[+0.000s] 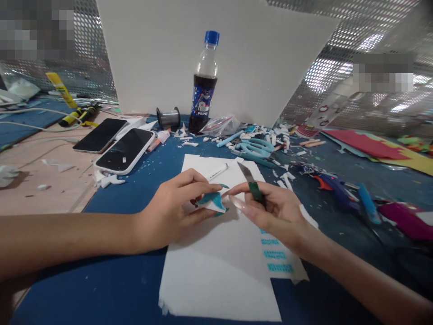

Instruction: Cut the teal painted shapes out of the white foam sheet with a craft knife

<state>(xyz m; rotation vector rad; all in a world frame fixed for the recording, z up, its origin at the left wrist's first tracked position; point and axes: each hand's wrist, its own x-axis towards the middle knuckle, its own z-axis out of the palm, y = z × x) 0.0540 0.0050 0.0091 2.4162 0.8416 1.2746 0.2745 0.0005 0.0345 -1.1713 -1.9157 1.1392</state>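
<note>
The left hand (169,212) has its grip closed on a small teal piece (212,201), white on its underside, pinched between thumb and fingertips just above the middle of the white sheet (219,271). The right hand (280,212) is beside it over the sheet's right half, its grip closed around the green handle of a knife (252,183) whose bare blade points up and away from the person. One long-nailed finger reaches toward the teal piece.

The piece looks light and thin, probably foam or card: soft enough to dent or crease if squeezed, and small enough to slip from the fingers. Holding it by its edges, with the fingertips clear of the blade, seems the safest hold.

The sheet lies on a blue surface (111,280) strewn with white scraps (270,135). A pen (216,171) rests on the sheet's far edge. Beyond the sheet stand a cola bottle (203,95) and a wire spool (168,118); scissors (255,148) lie past its far right corner. Two phones (126,150) sit to the sheet's far left, a glue gun (329,185) and coloured paper (368,144) to its right. Behind it all leans a white board (162,54) against a perforated metal wall (355,67).
</note>
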